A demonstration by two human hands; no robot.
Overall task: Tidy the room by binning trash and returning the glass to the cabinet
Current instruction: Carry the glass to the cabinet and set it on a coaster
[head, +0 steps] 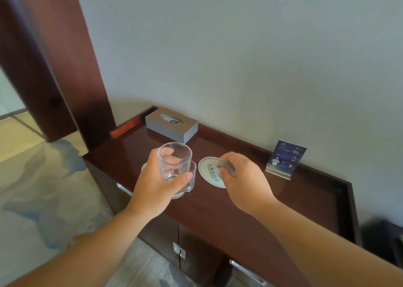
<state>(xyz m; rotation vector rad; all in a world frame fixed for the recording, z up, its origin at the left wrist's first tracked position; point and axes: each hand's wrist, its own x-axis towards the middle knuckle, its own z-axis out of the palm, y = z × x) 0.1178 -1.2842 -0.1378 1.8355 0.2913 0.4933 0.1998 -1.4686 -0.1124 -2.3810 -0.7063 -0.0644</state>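
A: What writing can we read here?

B: Very little. The blue card (286,154) in its metal stand (278,173), at the back of the bench (305,201) against the wall, shows a white "99". Its smaller lines are too blurred for us. The round coaster (209,174) carries green print around a ring, but we cannot make out the characters.

A: And the grey tissue box (172,127)?

B: We see no label on it. It sits in the back left corner with an oval slot on top.

A: How do we hold our hands?

B: Our left hand (157,185) reaches in from the lower left and grips the glass (174,163) from the side. The thumb lies across the near wall, and the fingers (169,155) wrap round the far side, showing through the clear wall.

A: Where is that glass?

B: Upright over the left part of the bench, mouth up. We cannot tell whether its base touches the wood. A smaller glass (192,177) stands just behind it on the right.

A: And our right hand (242,176)?

B: It comes in from the lower right, palm down. Its fingers (226,170) curl narrowly onto the right edge of the coaster and pinch it. We cannot tell whether that edge is raised.
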